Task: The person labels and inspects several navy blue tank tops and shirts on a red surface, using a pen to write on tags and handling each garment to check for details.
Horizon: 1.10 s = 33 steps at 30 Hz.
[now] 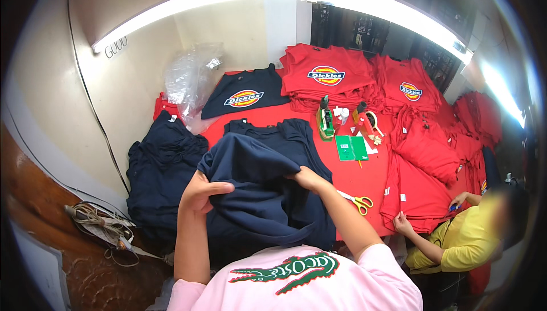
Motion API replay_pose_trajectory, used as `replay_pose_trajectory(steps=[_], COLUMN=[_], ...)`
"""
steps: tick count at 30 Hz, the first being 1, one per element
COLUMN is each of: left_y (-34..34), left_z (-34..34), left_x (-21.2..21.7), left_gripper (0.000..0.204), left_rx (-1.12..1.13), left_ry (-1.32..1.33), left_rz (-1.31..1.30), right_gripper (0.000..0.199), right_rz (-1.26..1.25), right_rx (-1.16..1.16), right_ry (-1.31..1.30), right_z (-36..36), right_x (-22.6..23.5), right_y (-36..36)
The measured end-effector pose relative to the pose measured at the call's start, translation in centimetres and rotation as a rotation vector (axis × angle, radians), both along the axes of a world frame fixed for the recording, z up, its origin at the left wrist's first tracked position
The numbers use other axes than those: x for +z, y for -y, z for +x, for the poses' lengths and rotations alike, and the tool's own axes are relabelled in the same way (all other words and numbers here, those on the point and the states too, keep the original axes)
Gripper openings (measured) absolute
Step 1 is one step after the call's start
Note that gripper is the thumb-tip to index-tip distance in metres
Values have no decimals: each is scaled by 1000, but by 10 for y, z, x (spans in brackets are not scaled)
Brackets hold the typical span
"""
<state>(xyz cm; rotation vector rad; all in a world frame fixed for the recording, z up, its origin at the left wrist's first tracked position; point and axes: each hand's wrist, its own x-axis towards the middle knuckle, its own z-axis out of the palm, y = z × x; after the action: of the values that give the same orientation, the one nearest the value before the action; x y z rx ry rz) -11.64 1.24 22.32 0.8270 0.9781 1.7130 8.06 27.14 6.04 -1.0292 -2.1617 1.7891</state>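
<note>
- Head view: the left hand clenches a fold of a navy shirt, thumb on top, fingers buried in the cloth.
- Head view: the right hand pinches the same navy shirt at a bunched ridge, just across from the left hand; the garment hangs between both hands and drapes toward the person's chest.
- Judged from its sag and creases, the navy shirt is light, soft and limp; it should hold best at a seam or hem, gathered in a full fist, since a loose pinch may slip.
- Beyond the hands another navy shirt lies flat on the red table cover.
- Right of the right hand lie yellow-handled scissors; farther off, a green notebook.
- Left of the left hand sits a heap of navy garments.
- Far right, a co-worker's hand rests on folded red shirts.
</note>
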Motion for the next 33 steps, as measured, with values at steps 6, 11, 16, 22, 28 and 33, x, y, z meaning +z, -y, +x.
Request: replay_pose_trajectory(steps=[6,11,16,22,28,33], left_y=[-29,-58,-27,21,67,55], left_z=[-15,91,6,-86,-86,-45], left_x=[-202,-122,-11,90,190,135], left_gripper=[49,44,40,32,16,16], left_rx=[204,-78,-523,-580,683,570], left_ry=[-476,102,108,-1794,-2225,-2436], left_rz=[-487,-113,5,-732,-578,-218], right_gripper=[35,45,51,34,34,31], right_rz=[-1120,-1243,-467,1228,1884,1908], right_rx=[396,475,413,644,-99,42], right_ry=[-748,-1138,-572,264,-29,-160], right_z=[-14,-14,49,115,157,147], right_x=[125,166,189,239,328,294], right_y=[84,109,51,-2,-14,8])
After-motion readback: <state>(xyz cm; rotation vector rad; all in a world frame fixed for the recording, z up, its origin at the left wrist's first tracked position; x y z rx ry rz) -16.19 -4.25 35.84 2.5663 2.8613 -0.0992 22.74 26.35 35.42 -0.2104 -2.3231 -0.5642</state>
